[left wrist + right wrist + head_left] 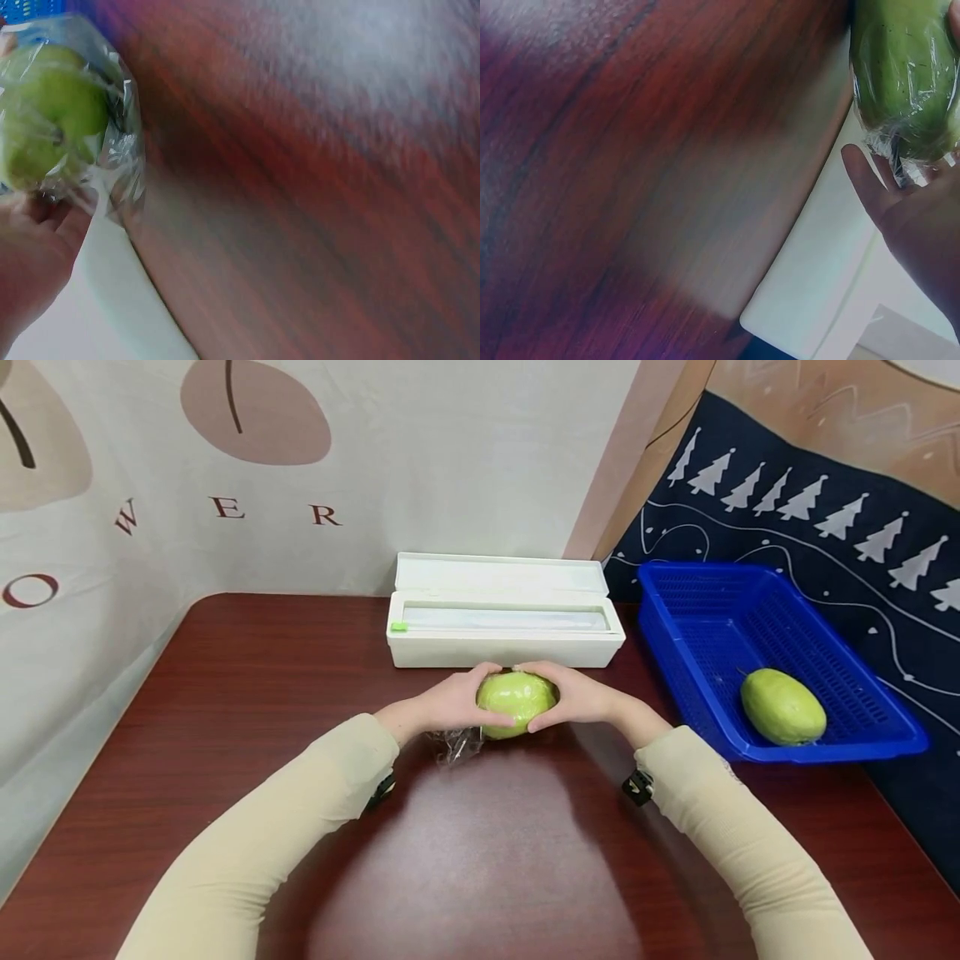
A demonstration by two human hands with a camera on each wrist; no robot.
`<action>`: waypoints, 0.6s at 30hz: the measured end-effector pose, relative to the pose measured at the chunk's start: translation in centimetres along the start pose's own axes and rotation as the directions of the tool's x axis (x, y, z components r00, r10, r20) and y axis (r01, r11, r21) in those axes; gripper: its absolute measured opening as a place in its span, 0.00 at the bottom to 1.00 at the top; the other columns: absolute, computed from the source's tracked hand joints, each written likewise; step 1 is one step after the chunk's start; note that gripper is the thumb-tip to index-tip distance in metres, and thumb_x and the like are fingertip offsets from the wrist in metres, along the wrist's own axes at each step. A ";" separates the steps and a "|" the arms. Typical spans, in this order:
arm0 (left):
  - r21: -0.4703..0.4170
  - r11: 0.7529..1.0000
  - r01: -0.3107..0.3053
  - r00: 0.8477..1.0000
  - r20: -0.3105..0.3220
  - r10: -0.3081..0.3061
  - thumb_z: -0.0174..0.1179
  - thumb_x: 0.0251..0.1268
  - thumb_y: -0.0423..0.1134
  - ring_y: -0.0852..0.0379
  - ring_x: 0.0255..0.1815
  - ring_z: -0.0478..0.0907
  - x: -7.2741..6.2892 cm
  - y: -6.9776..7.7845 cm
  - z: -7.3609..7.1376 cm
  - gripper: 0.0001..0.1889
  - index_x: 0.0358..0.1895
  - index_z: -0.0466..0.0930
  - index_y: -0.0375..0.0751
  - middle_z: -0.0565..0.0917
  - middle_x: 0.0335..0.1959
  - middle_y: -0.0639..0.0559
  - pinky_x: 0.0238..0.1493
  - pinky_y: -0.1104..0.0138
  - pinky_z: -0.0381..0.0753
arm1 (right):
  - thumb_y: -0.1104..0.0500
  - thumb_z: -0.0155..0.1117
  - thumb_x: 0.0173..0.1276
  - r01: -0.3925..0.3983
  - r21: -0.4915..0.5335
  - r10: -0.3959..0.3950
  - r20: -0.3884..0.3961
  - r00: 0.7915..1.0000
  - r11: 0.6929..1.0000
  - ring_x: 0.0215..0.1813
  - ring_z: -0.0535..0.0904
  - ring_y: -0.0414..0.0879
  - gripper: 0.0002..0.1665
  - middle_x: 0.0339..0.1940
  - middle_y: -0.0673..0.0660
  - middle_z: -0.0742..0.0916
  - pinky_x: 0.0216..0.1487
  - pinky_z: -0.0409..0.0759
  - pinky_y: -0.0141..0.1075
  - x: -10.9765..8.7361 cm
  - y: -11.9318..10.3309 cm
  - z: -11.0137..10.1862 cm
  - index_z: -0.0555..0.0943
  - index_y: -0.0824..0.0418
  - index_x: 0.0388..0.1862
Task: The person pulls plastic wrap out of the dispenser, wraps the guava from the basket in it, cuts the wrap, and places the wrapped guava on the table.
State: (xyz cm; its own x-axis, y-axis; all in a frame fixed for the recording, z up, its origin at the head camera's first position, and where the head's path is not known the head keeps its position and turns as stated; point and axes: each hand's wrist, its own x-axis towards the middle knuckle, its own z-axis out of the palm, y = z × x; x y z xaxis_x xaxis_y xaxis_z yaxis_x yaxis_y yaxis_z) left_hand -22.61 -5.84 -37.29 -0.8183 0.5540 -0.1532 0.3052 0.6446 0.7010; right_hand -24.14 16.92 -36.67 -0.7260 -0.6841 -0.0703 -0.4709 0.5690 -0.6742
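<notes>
A green melon [516, 702] wrapped in clear plastic film is held between both hands above the table, just in front of a white film box. My left hand [456, 700] grips its left end, thumb on the near side and fingers behind. The right hand [581, 695] holds the opposite end, its fingers partly hidden behind the fruit. Loose film [459, 743] hangs from the left end; the left wrist view shows this film [124, 161] sticking out around the melon. In the right wrist view the film [911, 120] lies close over the skin and bunches at the end.
The white film box [504, 650] stands at the table's back with its lid raised and a green slider at the left. A blue plastic basket [693, 693] on the right holds another green melon [782, 707]. Printed cloths [450, 468] hang behind the brown table [247, 710].
</notes>
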 end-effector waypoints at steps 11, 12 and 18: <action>0.057 0.990 -0.129 0.988 0.099 0.123 0.71 0.45 0.50 0.48 0.67 0.62 -0.5 -0.6 -0.5 0.55 0.72 0.47 0.34 0.64 0.68 0.41 0.68 0.56 0.62 | 0.52 0.76 0.49 -0.037 -0.020 0.036 -0.011 0.999 0.999 0.59 0.71 0.51 0.49 0.61 0.60 0.74 0.61 0.69 0.46 -0.7 -0.5 0.5 0.62 0.64 0.67; 0.073 0.991 -0.116 0.988 0.111 0.107 0.71 0.45 0.51 0.47 0.69 0.59 -0.6 -0.7 -0.7 0.56 0.73 0.45 0.35 0.61 0.70 0.40 0.69 0.55 0.60 | 0.52 0.76 0.49 -0.048 -0.032 0.048 -0.015 0.999 0.998 0.58 0.72 0.51 0.49 0.60 0.60 0.74 0.61 0.69 0.45 -0.7 -0.5 0.5 0.63 0.64 0.66; 0.124 0.988 -0.092 0.985 0.157 0.072 0.72 0.43 0.49 0.41 0.73 0.49 -1.7 -1.5 -2.6 0.61 0.74 0.38 0.32 0.52 0.74 0.36 0.73 0.51 0.51 | 0.42 0.75 0.46 -0.172 -0.193 0.163 -0.062 0.985 0.966 0.54 0.76 0.49 0.49 0.53 0.58 0.80 0.56 0.74 0.45 -1.3 -1.4 0.7 0.65 0.61 0.62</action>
State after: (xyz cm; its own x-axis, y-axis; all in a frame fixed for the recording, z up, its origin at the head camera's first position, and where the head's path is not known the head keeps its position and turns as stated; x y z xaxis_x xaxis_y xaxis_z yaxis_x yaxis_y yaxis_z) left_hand -22.95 -9.12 -36.33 -0.7077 0.6746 -0.2102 0.4370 0.6516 0.6201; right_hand -22.23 16.66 -36.12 -0.8228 -0.5524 -0.1334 -0.4266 0.7555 -0.4973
